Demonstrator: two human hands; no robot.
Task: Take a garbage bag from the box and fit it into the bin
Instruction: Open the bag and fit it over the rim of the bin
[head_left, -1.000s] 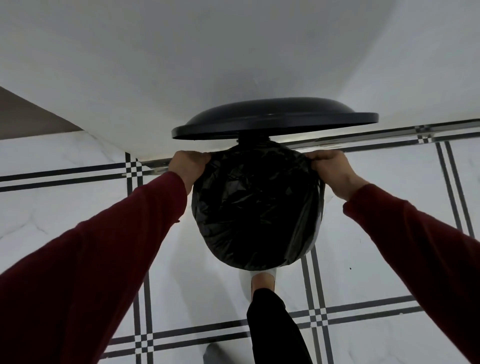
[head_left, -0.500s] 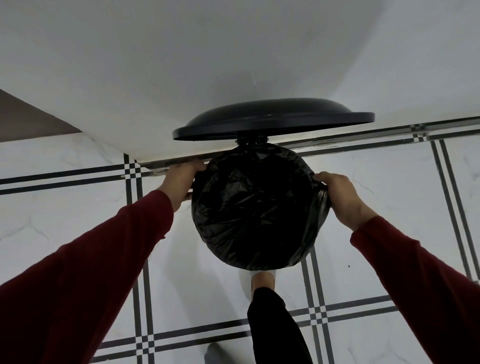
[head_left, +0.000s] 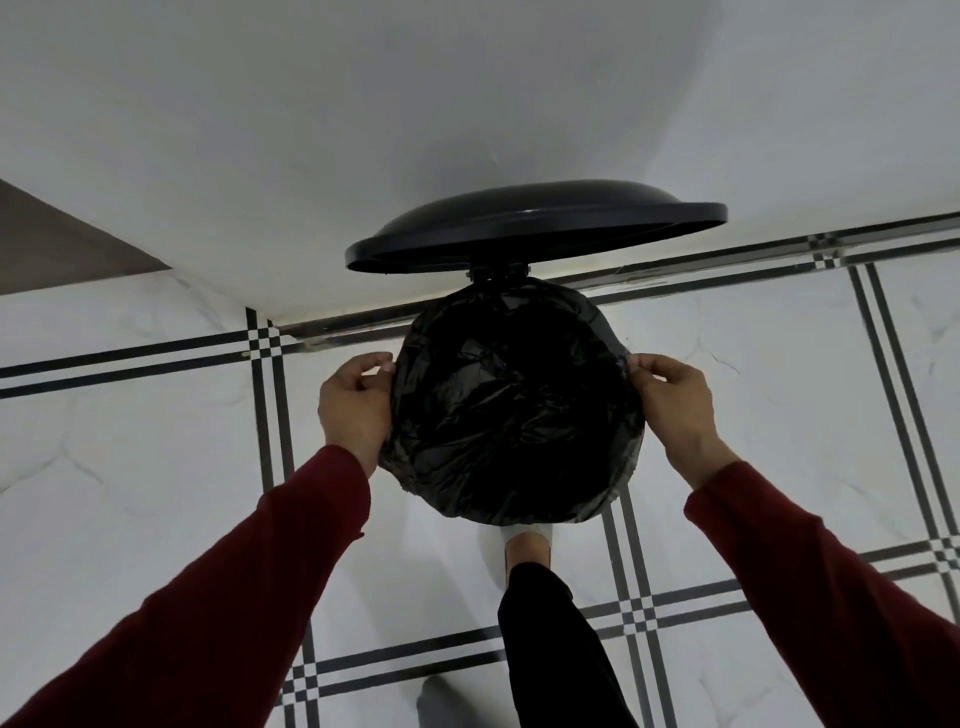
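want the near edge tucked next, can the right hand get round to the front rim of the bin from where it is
Probably yes: the right hand pinches the garbage bag at the bin's side, and the near rim lies bare, with only the foot below it.

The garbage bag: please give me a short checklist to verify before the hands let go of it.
1. Garbage bag covers the bin's opening: ok.
2. Bag edge folded over the rim on the near side: ok; far side by the hinge: cannot tell.
3. Left hand pinches the bag edge: ok.
4. Right hand pinches the bag edge: ok.
5. Lid held up, clear of the bag: ok.
6. Foot on the pedal: cannot tell.
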